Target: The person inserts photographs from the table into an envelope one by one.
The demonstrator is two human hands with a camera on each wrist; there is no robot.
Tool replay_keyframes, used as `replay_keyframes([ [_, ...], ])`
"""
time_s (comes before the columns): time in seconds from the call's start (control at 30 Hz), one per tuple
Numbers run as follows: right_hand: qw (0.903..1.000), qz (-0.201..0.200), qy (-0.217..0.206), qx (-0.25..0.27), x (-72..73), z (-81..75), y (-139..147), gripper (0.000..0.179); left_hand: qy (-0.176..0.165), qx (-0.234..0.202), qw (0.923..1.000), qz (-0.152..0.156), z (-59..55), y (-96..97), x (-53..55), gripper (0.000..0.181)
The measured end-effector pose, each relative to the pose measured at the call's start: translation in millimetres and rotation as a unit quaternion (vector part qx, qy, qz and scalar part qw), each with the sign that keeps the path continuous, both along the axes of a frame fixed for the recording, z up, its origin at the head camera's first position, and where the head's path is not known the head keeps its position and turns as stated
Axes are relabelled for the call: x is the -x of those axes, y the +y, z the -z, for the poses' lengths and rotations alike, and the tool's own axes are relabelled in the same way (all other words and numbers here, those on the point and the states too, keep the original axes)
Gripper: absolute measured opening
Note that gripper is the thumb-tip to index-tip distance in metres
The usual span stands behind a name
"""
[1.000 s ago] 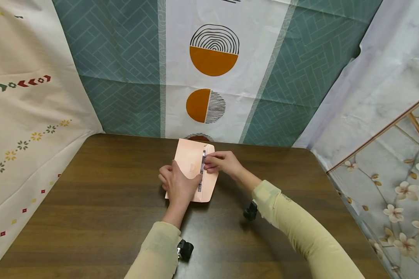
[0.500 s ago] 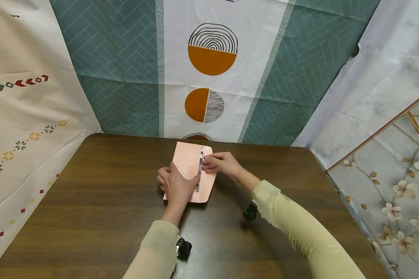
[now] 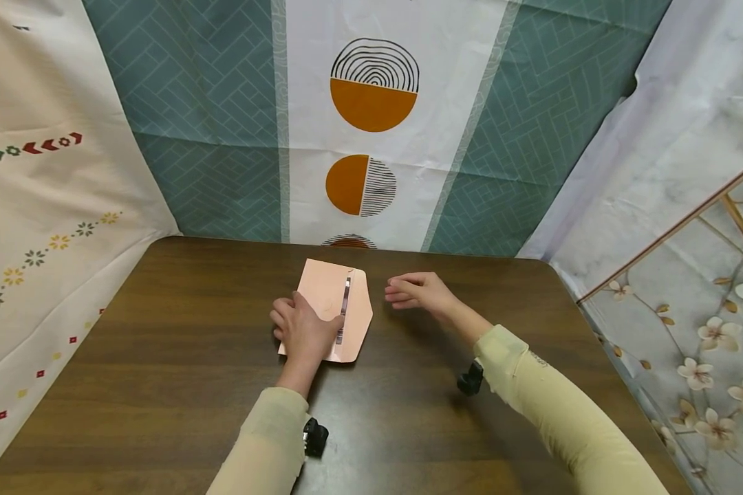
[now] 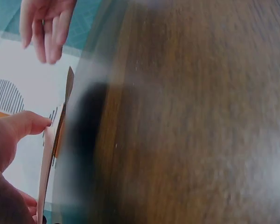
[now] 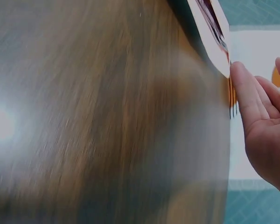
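Observation:
A peach-pink envelope (image 3: 322,289) is held a little above the far middle of the table, its flap (image 3: 360,316) spread to the right. Along its mouth shows a narrow printed strip (image 3: 345,297) of something inside; the rest of that insert is hidden. My left hand (image 3: 302,330) grips the envelope from the left, thumb at the mouth's edge and fingers behind. In the left wrist view the envelope (image 4: 45,168) is seen nearly edge-on. My right hand (image 3: 424,292) hovers to the right of the flap, apart from it, fingers extended and holding nothing.
The dark wooden table (image 3: 161,385) spreads under both arms. A patterned cloth (image 3: 223,137) hangs behind its far edge, with a floral cloth (image 3: 706,330) at the right and a cream one (image 3: 56,206) at the left. Black wrist cameras (image 3: 314,438) sit under the sleeves.
My right hand has let go at the envelope's mouth and moved away to the right. The envelope has shifted slightly left and tilted, still in my left hand.

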State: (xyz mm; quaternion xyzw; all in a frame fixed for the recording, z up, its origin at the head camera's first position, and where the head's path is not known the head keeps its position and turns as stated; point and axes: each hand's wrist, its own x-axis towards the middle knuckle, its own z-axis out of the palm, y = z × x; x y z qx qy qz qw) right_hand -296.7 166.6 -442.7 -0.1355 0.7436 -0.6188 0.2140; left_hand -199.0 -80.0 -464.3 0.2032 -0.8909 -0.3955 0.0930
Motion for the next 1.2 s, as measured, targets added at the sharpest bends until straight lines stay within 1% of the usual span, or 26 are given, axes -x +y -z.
replay_keyframes([
  [0.13,0.9997,0.001,0.007,-0.022,-2.6,-1.1,14.5,0.05,-0.004,0.022,0.9998,0.002,-0.1,-5.4,-0.7,0.108],
  [0.4,0.9966,0.011,0.037,-0.073,-9.3,-1.3,42.6,0.05,-0.035,0.044,0.9982,0.019,-2.0,-11.3,-1.0,0.116],
  [0.53,0.9955,0.012,0.051,-0.079,-10.1,0.6,53.0,0.05,-0.052,0.057,0.9967,0.025,-3.7,-11.6,-1.0,0.119],
  [0.67,0.9953,0.017,0.054,-0.078,-10.1,1.7,59.3,0.05,-0.065,0.067,0.9951,0.03,-2.9,-11.9,-1.9,0.121],
  [0.77,0.9952,0.022,0.05,-0.081,-11.3,2.2,61.8,0.05,-0.063,0.069,0.9951,0.03,-0.6,-12.9,-3.3,0.121],
  [1.0,0.9938,0.015,0.058,-0.094,-15.3,4.9,67.8,0.05,-0.056,0.07,0.9956,0.029,7.1,-16.2,-5.8,0.121],
  [1.07,0.9936,0.019,0.055,-0.097,-16.0,4.2,69.3,0.05,-0.053,0.07,0.9955,0.035,7.9,-18.3,-5.8,0.12],
  [1.13,0.9924,0.016,0.056,-0.109,-16.9,2.4,71.5,0.051,-0.052,0.072,0.9949,0.047,6.6,-21.1,-6.0,0.117],
  [1.2,0.9868,0.009,0.072,-0.145,-18.1,-1.0,74.1,0.052,-0.053,0.077,0.9935,0.066,2.9,-24.7,-6.2,0.114],
])
